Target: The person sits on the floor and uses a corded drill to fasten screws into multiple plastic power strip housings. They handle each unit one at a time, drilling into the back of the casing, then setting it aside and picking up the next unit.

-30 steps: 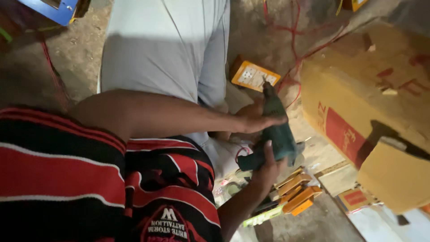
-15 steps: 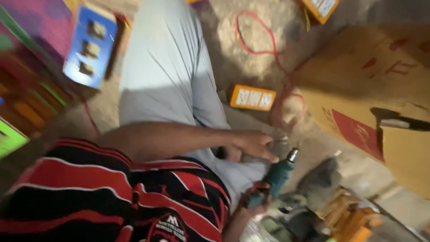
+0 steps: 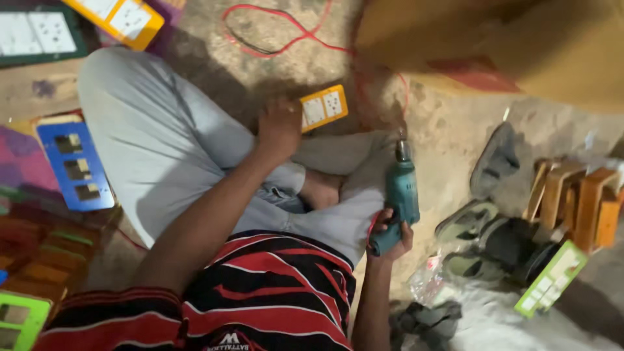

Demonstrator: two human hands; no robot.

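Blurring softens most edges, and the cardboard box at the top right corner of the floor is cut off by the frame. The right hand grips the handle of a teal power drill, fingers wrapped round it, so the handle's lower end is hidden. The drill has a dark metal chuck and a thin bit, hard to make out. Its long axis runs nearly upright in the view, bit pointing away from the person toward the red cable. The left hand rests, fingers curled, on the edge of an orange switch plate beside the knee; whether it grips it I cannot tell
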